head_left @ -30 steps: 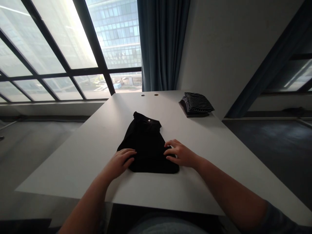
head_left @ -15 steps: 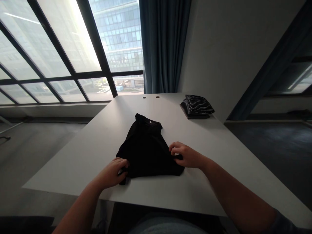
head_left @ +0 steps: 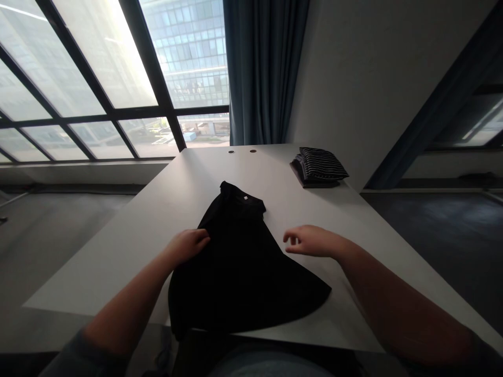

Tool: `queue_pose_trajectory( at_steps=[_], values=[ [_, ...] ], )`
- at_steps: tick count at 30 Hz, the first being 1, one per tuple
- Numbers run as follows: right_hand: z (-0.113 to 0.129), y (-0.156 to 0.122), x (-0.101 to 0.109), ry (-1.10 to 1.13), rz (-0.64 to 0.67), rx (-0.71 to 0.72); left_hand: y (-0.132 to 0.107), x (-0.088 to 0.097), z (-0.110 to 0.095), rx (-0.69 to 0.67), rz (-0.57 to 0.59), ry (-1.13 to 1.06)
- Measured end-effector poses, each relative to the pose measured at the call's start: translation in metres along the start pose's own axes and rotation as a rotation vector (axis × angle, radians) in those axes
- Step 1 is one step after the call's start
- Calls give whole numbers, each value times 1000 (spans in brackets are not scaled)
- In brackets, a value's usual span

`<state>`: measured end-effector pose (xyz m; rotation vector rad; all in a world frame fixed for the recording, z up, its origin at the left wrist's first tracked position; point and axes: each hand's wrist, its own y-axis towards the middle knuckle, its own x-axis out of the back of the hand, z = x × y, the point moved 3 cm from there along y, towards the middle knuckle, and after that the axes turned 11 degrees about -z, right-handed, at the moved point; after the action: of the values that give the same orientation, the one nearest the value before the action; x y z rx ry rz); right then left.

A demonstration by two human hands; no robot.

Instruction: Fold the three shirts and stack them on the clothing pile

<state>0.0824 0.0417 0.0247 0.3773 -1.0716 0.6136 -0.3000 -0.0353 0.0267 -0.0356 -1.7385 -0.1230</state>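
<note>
Head view: left hand (head_left: pixel 191 244) pinched the black garment (head_left: pixel 243 277); right hand (head_left: pixel 290 242) hovered just beside it, fingers curled, slightly apart.

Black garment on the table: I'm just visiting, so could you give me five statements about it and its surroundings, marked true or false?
1. The left hand is at the left edge of the black garment. True.
2. Both hands are gripping it. False: the right hand is apart from it, on its right.
3. A striped cloth lies on top of a folded pile. True.
4. That pile is at the near left of the table. False: it is at the far right.
5. A small white tag shows near the garment's far end. True.
</note>
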Motion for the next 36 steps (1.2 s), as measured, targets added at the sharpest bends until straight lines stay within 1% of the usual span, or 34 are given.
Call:
queue_pose_trajectory(
  at_steps=[2, 3, 4, 5, 7, 8, 10, 13, 15, 17, 20, 22, 24, 25, 27, 30, 32, 34, 36],
  values=[
    [7, 35, -11, -46, -185, 48, 40, -10, -12, -40, -115, 17],
    [10, 53, -19, -68, -273, 81, 59, -16, -17, -24, -172, 69],
    [11, 71, -26, -102, -344, 86, 77, -22, -20, 25, -226, 120],
    [11, 88, -34, -138, -391, 64, 94, -27, -21, 83, -254, 155],
    [5, 117, -45, -170, -426, 38, 122, -36, -18, 184, -255, 183],
    [0, 128, -47, -170, -423, 42, 133, -38, -14, 224, -249, 183],
    [-10, 145, -45, -149, -406, 68, 148, -38, -2, 284, -249, 176],
    [-30, 159, -26, -132, -414, 122, 161, -28, 25, 350, -278, 166],
    [-45, 166, -6, -164, -475, 188, 166, -18, 47, 391, -305, 151],
    [-62, 173, 16, -215, -570, 234, 171, -11, 70, 415, -306, 146],
    [-87, 188, 42, -242, -672, 198, 181, -5, 96, 412, -253, 173],
    [-98, 197, 49, -237, -702, 141, 187, -2, 103, 418, -238, 201],
    [-100, 205, 47, -233, -713, 103, 193, 0, 96, 404, -293, 231],
    [-96, 209, 42, -232, -711, 101, 196, 0, 87, 377, -327, 232],
    [-81, 215, 30, -224, -694, 135, 203, -4, 62, 287, -364, 182],
    [-46, 227, 7, -200, -628, 215, 215, -21, 20, 184, -308, 37],
    [-24, 236, -8, -201, -551, 236, 224, -35, 1, 190, -257, -10],
    [-10, 246, -22, -238, -471, 175, 231, -50, -10, 226, -206, -28],
    [-2, 253, -31, -282, -420, 74, 236, -61, -13, 250, -176, -40]
  ],
)
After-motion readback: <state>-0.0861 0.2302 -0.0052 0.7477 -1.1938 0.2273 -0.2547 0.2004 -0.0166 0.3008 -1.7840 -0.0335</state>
